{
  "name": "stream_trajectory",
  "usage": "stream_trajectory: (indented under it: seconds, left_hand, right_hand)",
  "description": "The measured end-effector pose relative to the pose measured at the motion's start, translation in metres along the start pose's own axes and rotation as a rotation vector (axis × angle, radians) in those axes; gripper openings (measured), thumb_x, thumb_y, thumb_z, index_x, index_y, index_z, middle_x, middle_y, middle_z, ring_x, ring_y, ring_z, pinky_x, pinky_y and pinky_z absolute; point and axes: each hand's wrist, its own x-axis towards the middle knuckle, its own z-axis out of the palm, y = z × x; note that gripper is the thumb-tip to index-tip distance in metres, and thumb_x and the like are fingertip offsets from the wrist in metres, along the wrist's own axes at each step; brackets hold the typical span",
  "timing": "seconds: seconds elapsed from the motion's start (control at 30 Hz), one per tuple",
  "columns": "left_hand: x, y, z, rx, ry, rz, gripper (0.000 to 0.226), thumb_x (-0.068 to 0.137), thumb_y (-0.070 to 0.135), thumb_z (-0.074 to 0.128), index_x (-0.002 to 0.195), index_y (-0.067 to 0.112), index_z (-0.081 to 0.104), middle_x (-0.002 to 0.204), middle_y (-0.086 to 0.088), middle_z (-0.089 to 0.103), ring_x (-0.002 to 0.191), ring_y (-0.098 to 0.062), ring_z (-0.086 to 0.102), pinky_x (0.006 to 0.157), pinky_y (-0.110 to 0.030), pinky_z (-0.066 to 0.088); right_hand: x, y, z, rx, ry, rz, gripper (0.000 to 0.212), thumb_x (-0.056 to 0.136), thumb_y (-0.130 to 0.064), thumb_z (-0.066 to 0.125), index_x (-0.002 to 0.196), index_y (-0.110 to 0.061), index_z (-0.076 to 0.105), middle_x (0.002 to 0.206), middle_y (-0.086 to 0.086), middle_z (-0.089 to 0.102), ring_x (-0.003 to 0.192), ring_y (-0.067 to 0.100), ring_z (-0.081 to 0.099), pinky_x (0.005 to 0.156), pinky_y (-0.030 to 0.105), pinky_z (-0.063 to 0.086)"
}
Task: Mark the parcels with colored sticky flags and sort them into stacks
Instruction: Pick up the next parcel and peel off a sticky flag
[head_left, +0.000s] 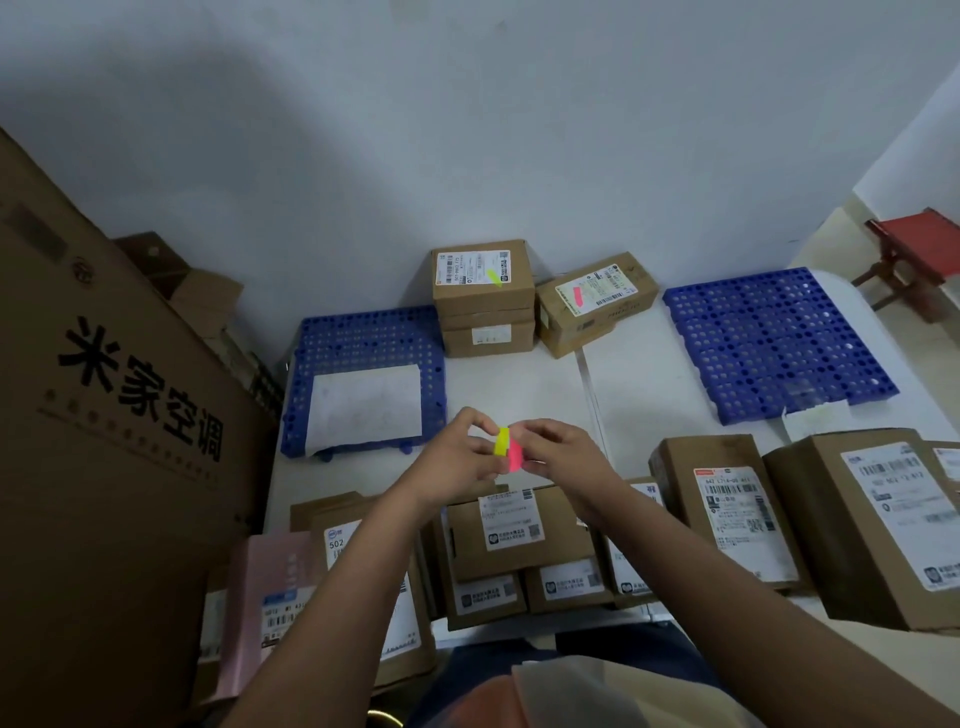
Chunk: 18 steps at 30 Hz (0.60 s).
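1. Head view: both hands are raised over the near parcels. The left hand (457, 462) pinches a small pad of sticky flags (508, 450) (yellow and pink strips show), and the right hand (558, 457) has its fingertips closed on the pink edge, seemingly peeling one flag.
2. Risk, as a judgement: the thin flag could curl and stick to a finger, or two could lift together, if the pinch catches more than one layer.
3. A wrong colour could put a parcel in the wrong stack.
4. Count: two blue pallets, left (363, 338) and right (774, 338); a far stack of two boxes (483, 301) bearing a yellow flag; one box (592, 306) beside it with a pink flag.
5. Unmarked parcels (519, 540) crowd the near edge, about ten (some hidden under the arms).
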Motion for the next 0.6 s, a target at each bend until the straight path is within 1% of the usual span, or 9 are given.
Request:
stream_trajectory:
  seconds: [0.03,0.1,0.17,0.23,0.3,0.37,0.43,0.5,0.6]
  left_hand:
    - [0.000,0.001,0.002,-0.024,-0.008,0.005,0.034,0.084,0.007,0.072,0.104,0.021,0.049,0.098,-0.011,0.073,0.094,-0.027,0.069,0.090,-0.039,0.054]
    - [0.001,0.004,0.008,-0.106,0.016,0.011,0.032,0.085,0.007,0.073,0.105,0.018,0.050,0.099,-0.012,0.072,0.087,-0.021,0.069,0.086,-0.031,0.056]
    - [0.001,0.006,0.014,-0.191,0.081,0.009,0.025,0.087,0.009,0.073,0.104,0.014,0.055,0.092,-0.010,0.070,0.076,-0.015,0.067,0.080,-0.024,0.057]
    - [0.004,0.004,0.017,-0.249,0.124,0.009,0.016,0.087,0.007,0.072,0.096,0.010,0.060,0.085,-0.007,0.069,0.068,-0.010,0.065,0.075,-0.021,0.057]
    - [0.006,0.003,0.020,-0.276,0.123,0.015,0.009,0.087,0.006,0.072,0.090,0.007,0.064,0.082,-0.006,0.069,0.067,-0.008,0.066,0.071,-0.019,0.056]
    - [0.007,0.003,0.021,-0.284,0.117,0.015,0.006,0.087,0.006,0.072,0.088,0.005,0.066,0.081,-0.007,0.071,0.069,-0.008,0.067,0.069,-0.018,0.055]
    - [0.007,0.004,0.021,-0.312,0.121,0.009,0.006,0.086,0.006,0.073,0.086,0.005,0.067,0.079,-0.007,0.071,0.070,-0.009,0.068,0.069,-0.017,0.055]
    - [0.008,0.005,0.021,-0.329,0.129,0.013,0.006,0.086,0.008,0.073,0.085,0.004,0.068,0.078,-0.008,0.072,0.072,-0.011,0.068,0.070,-0.018,0.055]
    - [0.008,0.008,0.021,-0.334,0.139,0.048,0.008,0.086,0.009,0.073,0.087,0.002,0.069,0.077,-0.009,0.071,0.071,-0.012,0.068,0.071,-0.020,0.057]
  right_hand:
    - [0.001,0.001,0.000,0.015,0.016,0.000,0.016,0.095,-0.018,0.061,0.105,-0.010,0.070,0.102,0.010,0.072,0.093,0.018,0.068,0.083,0.025,0.057]
    - [0.002,0.002,-0.003,0.064,0.059,0.008,0.014,0.095,-0.014,0.061,0.102,-0.007,0.070,0.097,0.012,0.071,0.089,0.019,0.066,0.082,0.026,0.056]
    - [0.003,0.002,-0.006,0.139,0.087,0.034,0.009,0.094,-0.013,0.062,0.096,-0.008,0.070,0.089,0.011,0.068,0.085,0.018,0.062,0.079,0.026,0.054]
    - [0.003,0.003,-0.005,0.202,0.101,0.064,0.008,0.094,-0.013,0.063,0.092,-0.010,0.069,0.084,0.009,0.066,0.082,0.017,0.059,0.077,0.026,0.052]
    - [0.003,0.005,-0.003,0.231,0.098,0.082,0.009,0.093,-0.016,0.064,0.088,-0.011,0.070,0.082,0.006,0.066,0.081,0.016,0.058,0.075,0.025,0.051]
    - [0.003,0.005,-0.002,0.218,0.092,0.081,0.009,0.092,-0.018,0.066,0.086,-0.012,0.071,0.081,0.004,0.068,0.081,0.015,0.059,0.074,0.024,0.049]
    - [0.002,0.004,-0.002,0.238,0.100,0.071,0.009,0.091,-0.017,0.068,0.089,-0.010,0.072,0.083,0.004,0.069,0.081,0.013,0.061,0.072,0.022,0.050]
    - [0.001,0.002,-0.001,0.339,0.106,0.076,0.009,0.090,-0.015,0.068,0.093,-0.007,0.072,0.084,0.003,0.071,0.079,0.011,0.063,0.070,0.020,0.050]
    - [-0.001,-0.003,0.000,0.496,0.094,0.111,0.008,0.091,-0.013,0.066,0.095,-0.008,0.071,0.085,0.002,0.074,0.079,0.007,0.068,0.070,0.018,0.051]
